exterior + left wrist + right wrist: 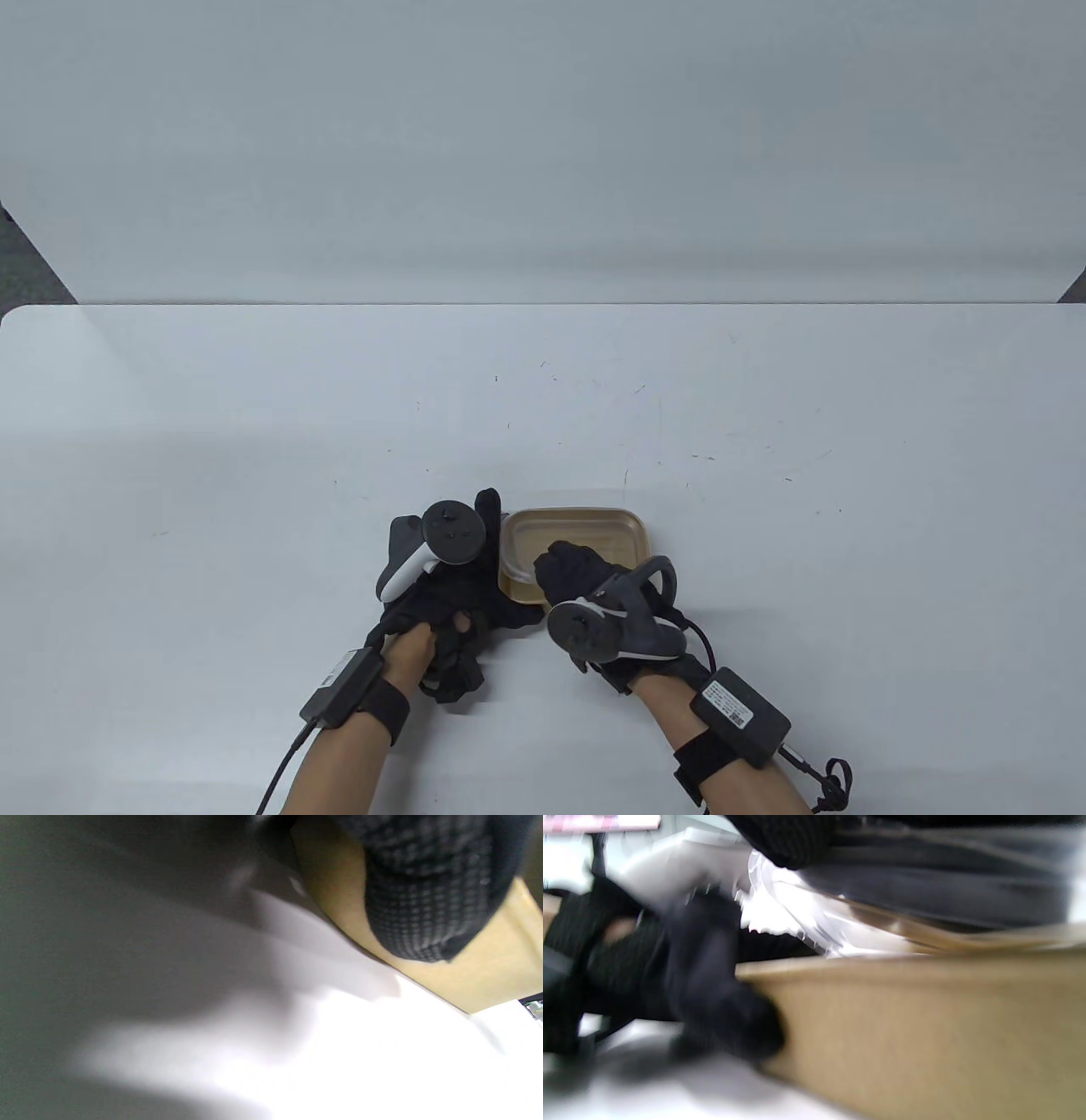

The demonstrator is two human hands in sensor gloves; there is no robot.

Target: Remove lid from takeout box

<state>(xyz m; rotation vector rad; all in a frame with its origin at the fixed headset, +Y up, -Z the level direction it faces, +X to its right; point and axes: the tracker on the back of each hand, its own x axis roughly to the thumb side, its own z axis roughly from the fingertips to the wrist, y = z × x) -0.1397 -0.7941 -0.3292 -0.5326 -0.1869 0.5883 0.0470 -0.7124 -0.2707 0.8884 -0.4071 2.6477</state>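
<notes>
A brown paper takeout box (pixel 594 533) sits near the table's front edge, with a clear plastic lid (pixel 519 570) on it. My left hand (pixel 492 560) holds the box's left end; in the left wrist view a gloved finger (pixel 424 899) presses on the box wall (pixel 488 967). My right hand (pixel 556 570) lies over the box's near left corner and grips the lid's edge. In the right wrist view the lid (pixel 797 916) stands lifted off the rim of the box (pixel 925 1035) at that corner, under a right fingertip (pixel 785 840). A left-hand finger (pixel 721 1005) presses on the box's corner.
The white table (pixel 254 441) stretches wide to the left, right and beyond the box. A pale wall (pixel 543 144) stands behind the table's far edge. Cables run from both wrist packs off the bottom edge.
</notes>
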